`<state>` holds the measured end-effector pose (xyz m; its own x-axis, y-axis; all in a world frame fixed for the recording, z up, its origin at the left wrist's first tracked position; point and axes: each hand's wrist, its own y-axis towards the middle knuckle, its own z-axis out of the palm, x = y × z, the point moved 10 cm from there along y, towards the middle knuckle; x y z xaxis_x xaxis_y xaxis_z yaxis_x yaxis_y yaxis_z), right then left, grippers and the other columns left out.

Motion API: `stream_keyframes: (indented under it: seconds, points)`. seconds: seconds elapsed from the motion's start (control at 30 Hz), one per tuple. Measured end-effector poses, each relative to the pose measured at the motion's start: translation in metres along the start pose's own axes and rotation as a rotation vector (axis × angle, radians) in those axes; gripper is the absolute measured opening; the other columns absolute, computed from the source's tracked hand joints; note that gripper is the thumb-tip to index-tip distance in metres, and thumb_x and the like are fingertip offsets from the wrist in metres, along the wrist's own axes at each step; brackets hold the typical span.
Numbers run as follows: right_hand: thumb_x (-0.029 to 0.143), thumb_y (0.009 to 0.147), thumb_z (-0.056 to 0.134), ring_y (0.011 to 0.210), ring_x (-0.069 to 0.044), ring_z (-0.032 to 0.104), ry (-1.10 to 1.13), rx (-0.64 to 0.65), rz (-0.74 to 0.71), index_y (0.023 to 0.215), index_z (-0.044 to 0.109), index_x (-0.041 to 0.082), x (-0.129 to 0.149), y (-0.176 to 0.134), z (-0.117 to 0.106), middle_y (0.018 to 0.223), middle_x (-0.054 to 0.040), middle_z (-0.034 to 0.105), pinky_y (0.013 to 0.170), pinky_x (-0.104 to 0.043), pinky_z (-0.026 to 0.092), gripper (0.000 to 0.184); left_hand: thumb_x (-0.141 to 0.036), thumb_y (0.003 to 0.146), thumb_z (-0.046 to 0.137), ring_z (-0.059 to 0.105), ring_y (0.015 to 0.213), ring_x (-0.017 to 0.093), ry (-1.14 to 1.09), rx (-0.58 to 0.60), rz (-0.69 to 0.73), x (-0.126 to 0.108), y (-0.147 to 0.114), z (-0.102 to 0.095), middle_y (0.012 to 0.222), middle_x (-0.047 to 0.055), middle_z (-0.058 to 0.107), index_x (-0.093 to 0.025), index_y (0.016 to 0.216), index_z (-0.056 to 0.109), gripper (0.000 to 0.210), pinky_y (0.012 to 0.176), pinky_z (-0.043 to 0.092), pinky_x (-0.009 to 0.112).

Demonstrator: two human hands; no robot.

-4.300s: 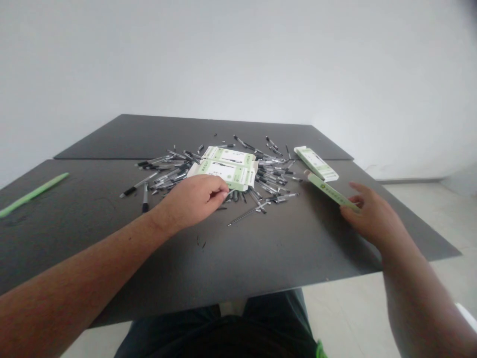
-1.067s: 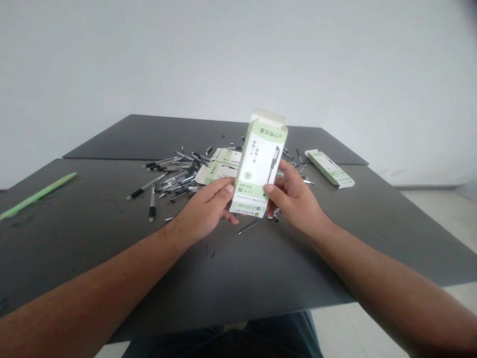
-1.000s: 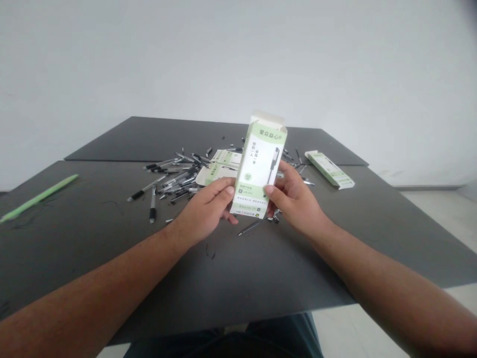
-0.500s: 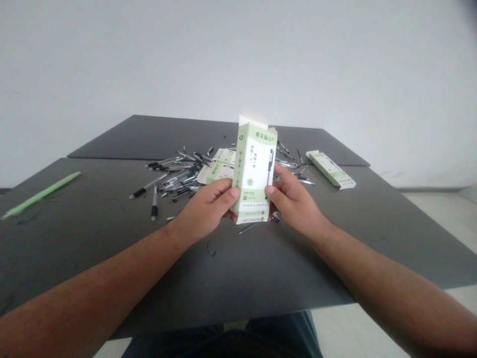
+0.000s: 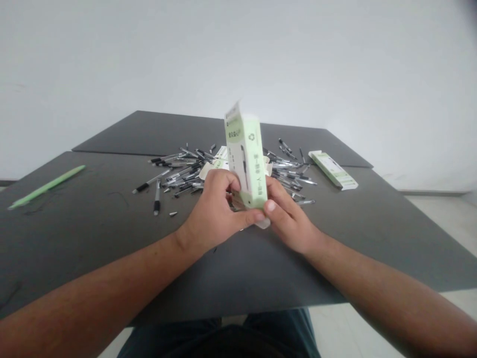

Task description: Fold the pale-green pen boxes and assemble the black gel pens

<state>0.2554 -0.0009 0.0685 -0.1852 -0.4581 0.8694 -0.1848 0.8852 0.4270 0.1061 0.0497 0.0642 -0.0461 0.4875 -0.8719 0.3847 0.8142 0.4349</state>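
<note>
A green and white cardboard pen box (image 5: 255, 161) stands upright between my hands, above the near part of the table, its narrow green side facing me. Flaps stick out at its top and its bottom end. My left hand (image 5: 218, 209) grips the lower left of the box, its thumb across the bottom edge. The lower right is held by my right hand (image 5: 292, 216), thumb near the bottom corner. Behind the box, partly hidden by it, lie loose pens (image 5: 182, 174) with black grips and some flat green and white cardboard (image 5: 220, 160).
On the dark table (image 5: 112, 238), a second pen box (image 5: 331, 169) lies to the right with flaps out at its ends. A long light-green pen-shaped object (image 5: 48, 186) lies at the left. A white wall (image 5: 238, 54) rises behind the table.
The box has been turned about its upright axis, so its narrow green side now faces me instead of the broad printed face. My left thumb has moved right across its bottom.
</note>
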Motion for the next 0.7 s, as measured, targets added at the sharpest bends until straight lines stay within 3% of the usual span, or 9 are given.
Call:
stream_keyframes:
  seconds: [0.1,0.2,0.27,0.37,0.5,0.7]
  points:
    - [0.074,0.111,0.063,0.146,-0.038,0.066,-0.054,-0.052,0.018,0.149,0.065,0.026,-0.006,-0.001,-0.006,0.150,-0.0145,0.075,0.127,-0.061,0.054,0.061,-0.031,0.074,0.101,0.060,0.112,0.027,0.278,-0.023,0.188,-0.021,-0.003,0.001,0.120,0.008,0.057,-0.024,0.104,0.062,0.050,0.088,0.060,0.038]
    - [0.072,0.110,0.067,0.134,-0.036,0.074,0.078,-0.109,0.154,0.144,0.067,0.028,-0.031,-0.002,-0.011,0.142,-0.0121,0.079,0.112,-0.058,0.066,0.055,-0.019,0.086,0.085,0.064,0.113,0.025,0.239,0.030,0.231,-0.022,-0.002,0.006,0.122,0.009,0.060,-0.023,0.108,0.064,0.031,0.091,0.061,0.038]
    - [0.070,0.110,0.069,0.119,-0.033,0.080,0.248,-0.098,0.265,0.145,0.065,0.030,-0.048,-0.003,-0.007,0.140,-0.0105,0.080,0.094,-0.053,0.073,0.054,-0.018,0.095,0.075,0.068,0.107,0.023,0.089,0.023,0.144,-0.009,0.003,0.004,0.117,0.007,0.064,-0.024,0.112,0.061,0.023,0.088,0.061,0.036]
    - [0.070,0.106,0.076,0.101,-0.028,0.083,0.365,-0.069,0.350,0.147,0.065,0.031,-0.057,-0.005,-0.001,0.134,-0.0099,0.082,0.075,-0.045,0.076,0.058,-0.025,0.099,0.077,0.073,0.095,0.019,-0.154,-0.022,-0.035,0.013,0.010,-0.003,0.108,0.003,0.071,-0.024,0.121,0.054,0.033,0.084,0.062,0.034]
    - [0.069,0.105,0.078,0.089,-0.025,0.082,0.344,0.007,0.346,0.141,0.070,0.027,-0.052,-0.005,0.006,0.117,-0.0088,0.085,0.068,-0.039,0.074,0.056,-0.039,0.094,0.088,0.078,0.088,0.022,-0.289,0.068,-0.183,0.021,0.015,0.003,0.104,0.006,0.080,-0.020,0.128,0.059,0.048,0.075,0.065,0.033]
    - [0.068,0.108,0.074,0.086,-0.024,0.082,0.362,0.020,0.339,0.138,0.072,0.025,-0.055,-0.007,0.003,0.115,-0.0092,0.086,0.066,-0.038,0.072,0.052,-0.040,0.097,0.084,0.081,0.086,0.023,-0.249,0.084,-0.292,0.028,0.014,0.000,0.113,0.012,0.086,-0.016,0.128,0.070,0.042,0.070,0.066,0.034]
